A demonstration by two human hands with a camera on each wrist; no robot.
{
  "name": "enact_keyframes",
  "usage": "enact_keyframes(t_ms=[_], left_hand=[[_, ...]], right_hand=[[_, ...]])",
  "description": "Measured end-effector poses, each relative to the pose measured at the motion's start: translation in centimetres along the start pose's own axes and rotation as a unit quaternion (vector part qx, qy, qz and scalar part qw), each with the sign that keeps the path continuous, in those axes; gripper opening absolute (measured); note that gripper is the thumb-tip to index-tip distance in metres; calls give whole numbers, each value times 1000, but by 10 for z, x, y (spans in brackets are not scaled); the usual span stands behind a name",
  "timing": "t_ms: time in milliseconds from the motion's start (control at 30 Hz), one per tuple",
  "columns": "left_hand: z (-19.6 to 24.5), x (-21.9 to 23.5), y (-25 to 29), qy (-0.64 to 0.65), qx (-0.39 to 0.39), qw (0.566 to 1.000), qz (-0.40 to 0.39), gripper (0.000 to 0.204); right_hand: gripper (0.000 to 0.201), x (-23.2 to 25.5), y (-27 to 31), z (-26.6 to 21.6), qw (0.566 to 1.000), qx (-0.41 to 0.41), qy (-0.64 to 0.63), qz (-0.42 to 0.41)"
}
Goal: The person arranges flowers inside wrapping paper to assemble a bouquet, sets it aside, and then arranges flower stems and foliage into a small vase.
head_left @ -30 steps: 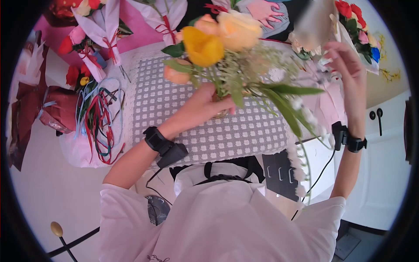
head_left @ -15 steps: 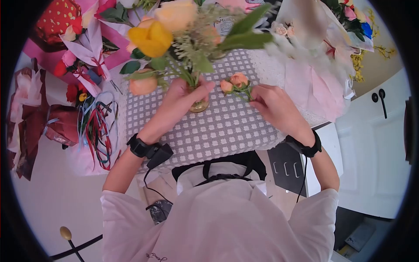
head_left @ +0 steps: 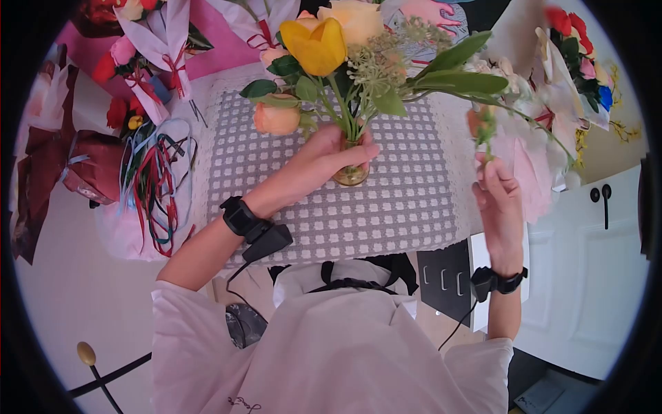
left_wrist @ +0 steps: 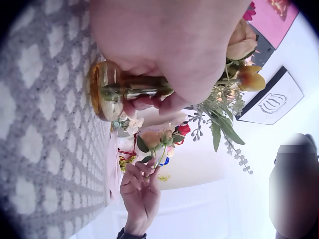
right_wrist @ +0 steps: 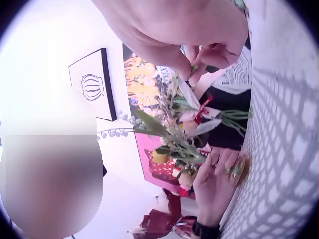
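Note:
My left hand (head_left: 324,160) grips a small glass vase (head_left: 352,176) around its neck, thumb across the front. The vase's amber base (left_wrist: 97,92) stands on the checked cloth in the left wrist view. It holds a yellow tulip (head_left: 316,47), a peach rose (head_left: 276,119), pale green filler blooms (head_left: 376,67) and long green leaves (head_left: 465,83). Off to the right, my right hand (head_left: 502,207) pinches the stem of a small peach rose sprig (head_left: 484,127) between thumb and fingers, blooms upward. The left wrist view shows the sprig's leaves (left_wrist: 143,144).
The grey checked cloth (head_left: 276,214) covers the table. Ribbons (head_left: 162,186) and wrapped bouquets (head_left: 89,169) lie at the left. More bouquets (head_left: 579,76) and pink wrapping (head_left: 527,172) are at the right. Another person's hand (head_left: 434,10) shows at the far side.
My right hand came from the far right to near the vase with the peach sprig, then moved back right and raised it. My left hand kept its grip on the vase.

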State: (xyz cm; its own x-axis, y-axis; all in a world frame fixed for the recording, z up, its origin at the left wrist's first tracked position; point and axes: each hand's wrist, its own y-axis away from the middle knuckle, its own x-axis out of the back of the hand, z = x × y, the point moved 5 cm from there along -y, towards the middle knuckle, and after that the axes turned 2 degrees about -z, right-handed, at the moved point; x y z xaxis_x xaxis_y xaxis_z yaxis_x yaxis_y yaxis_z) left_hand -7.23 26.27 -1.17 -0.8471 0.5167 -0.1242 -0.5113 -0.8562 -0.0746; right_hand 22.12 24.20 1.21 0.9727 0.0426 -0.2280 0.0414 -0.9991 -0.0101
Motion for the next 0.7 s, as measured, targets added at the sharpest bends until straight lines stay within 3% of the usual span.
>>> enact_keyframes(t_ms=[100, 200, 267, 467, 567, 700], left_hand=[[-5, -1, -1, 40, -35, 999, 7, 21], [-1, -3, 0, 21, -14, 1000, -15, 22], [-5, -2, 0, 16, -14, 1000, -21, 24], [-11, -3, -1, 37, 5, 999, -35, 25], [-11, -5, 0, 27, -7, 999, -43, 31], [-12, -7, 5, 36, 2, 999, -3, 32]], right_hand=[[9, -35, 3, 25, 997, -36, -63, -35], [10, -61, 4, 31, 991, -20, -95, -93], [9, -76, 5, 28, 992, -16, -93, -81], [9, -100, 0, 12, 992, 100, 7, -71], [11, -114, -7, 13, 991, 98, -2, -87], [14, -129, -8, 20, 985, 87, -108, -102]])
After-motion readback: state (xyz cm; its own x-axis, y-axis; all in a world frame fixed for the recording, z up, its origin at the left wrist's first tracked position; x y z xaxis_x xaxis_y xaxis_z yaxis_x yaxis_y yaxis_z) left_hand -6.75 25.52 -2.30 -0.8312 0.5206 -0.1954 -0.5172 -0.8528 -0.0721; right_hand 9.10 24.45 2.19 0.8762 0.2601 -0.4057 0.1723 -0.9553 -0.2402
